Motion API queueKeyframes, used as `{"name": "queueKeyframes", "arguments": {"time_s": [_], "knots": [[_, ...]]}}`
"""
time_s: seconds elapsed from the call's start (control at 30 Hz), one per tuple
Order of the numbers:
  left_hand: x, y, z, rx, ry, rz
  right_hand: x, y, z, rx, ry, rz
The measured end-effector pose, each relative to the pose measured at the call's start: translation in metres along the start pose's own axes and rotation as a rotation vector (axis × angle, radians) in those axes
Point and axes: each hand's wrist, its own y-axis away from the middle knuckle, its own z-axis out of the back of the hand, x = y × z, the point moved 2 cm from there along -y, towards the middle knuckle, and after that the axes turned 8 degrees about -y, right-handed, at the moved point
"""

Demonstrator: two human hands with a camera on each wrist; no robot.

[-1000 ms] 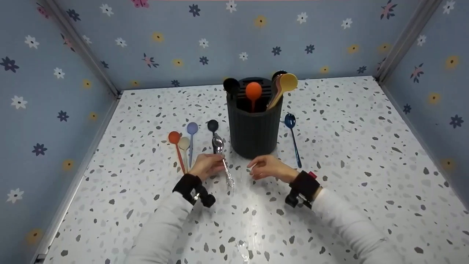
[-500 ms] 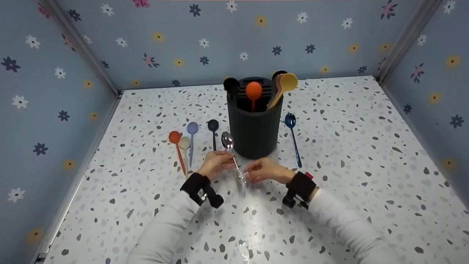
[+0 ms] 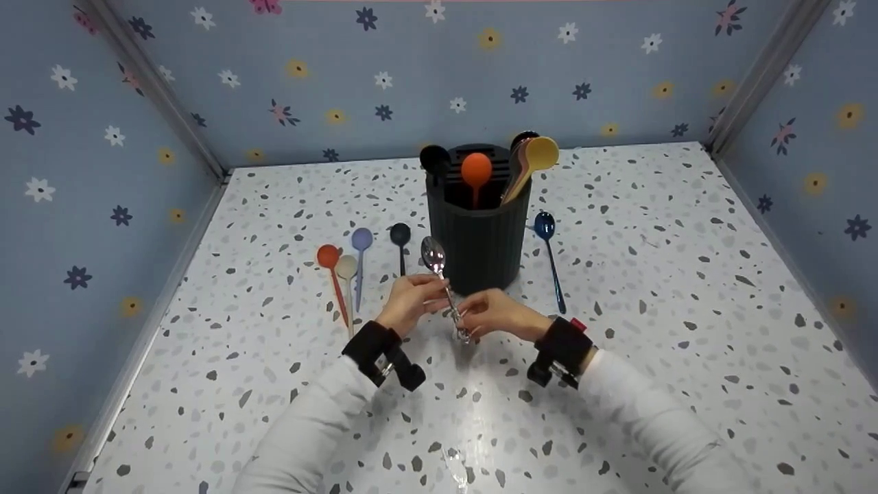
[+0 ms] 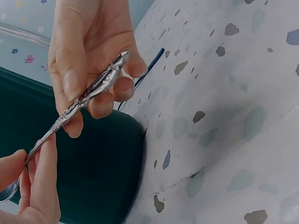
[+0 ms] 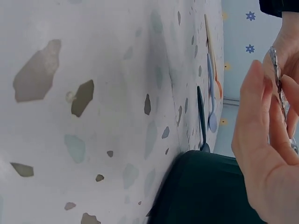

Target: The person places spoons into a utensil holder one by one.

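Observation:
A silver spoon (image 3: 432, 253) with an ornate handle slants in front of the dark holder, bowl end up and to the left. My left hand (image 3: 413, 300) pinches it by the neck, just below the bowl. Toward the handle's end, my right hand (image 3: 499, 315) pinches the patterned part between thumb and fingers. The left wrist view shows the relief on the handle (image 4: 100, 85) with the right thumb lying against it. Part of the handle (image 5: 274, 59) shows past the right fingers in the right wrist view.
A black ribbed utensil holder (image 3: 477, 250) contains several spoons, including an orange spoon (image 3: 476, 169) and a yellow spoon (image 3: 542, 154). On the speckled table lie a red spoon (image 3: 328, 256), a cream spoon (image 3: 347, 267), a lilac spoon (image 3: 361, 239), a black spoon (image 3: 400, 234) and a blue spoon (image 3: 544, 226).
My left hand has carried the silver spoon right, away from above the black spoon, to the holder's front. My right hand has moved slightly left and taken hold of the handle.

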Motion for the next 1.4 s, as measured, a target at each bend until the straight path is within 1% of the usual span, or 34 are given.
{"name": "queueKeyframes", "arguments": {"time_s": [0.17, 0.33, 0.57, 0.73, 0.93, 1.23, 1.4], "knots": [[-0.007, 0.006, -0.005, 0.01, -0.026, -0.022, 0.008, 0.004, -0.001, -0.013, 0.031, 0.004], [-0.017, 0.014, -0.009, 0.029, -0.055, -0.067, 0.018, 0.009, -0.001, -0.003, 0.06, 0.031], [-0.036, 0.021, -0.012, 0.013, -0.07, -0.101, 0.037, 0.014, 0.002, 0.0, 0.095, 0.069], [-0.051, 0.025, -0.017, 0.013, -0.07, -0.117, 0.053, 0.018, 0.005, -0.01, 0.139, 0.087], [-0.073, 0.027, -0.025, 0.029, -0.071, -0.15, 0.075, 0.023, 0.009, -0.039, 0.173, 0.096], [-0.106, 0.027, -0.035, 0.028, -0.1, -0.216, 0.106, 0.026, 0.015, -0.079, 0.198, 0.149], [-0.121, 0.026, -0.039, 0.03, -0.098, -0.241, 0.121, 0.026, 0.021, -0.086, 0.191, 0.148]]}}
